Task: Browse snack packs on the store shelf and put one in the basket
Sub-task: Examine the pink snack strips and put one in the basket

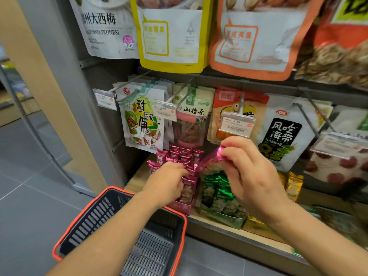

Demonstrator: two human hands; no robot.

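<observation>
Judging by its crinkled foil, the pink pack (211, 162), pinched by its top edge in the right hand (253, 176) at 12 o'clock of the full green box (221, 218), is reckoned light, soft and slippery, best held by that seal. The left hand (169, 182) is laid on packs (185, 154) in the pink box (179, 208), grip not discernible; only bare slats are seen in the basket (93, 222) at 7 o'clock.

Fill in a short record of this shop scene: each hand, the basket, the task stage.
left hand: fingers among the magenta packs in the display box; grip unclear
right hand: pinches one magenta pack, above the green packs
basket: black, orange rim, under the left arm, before the shelf
task stage: pack not yet in basket
</observation>
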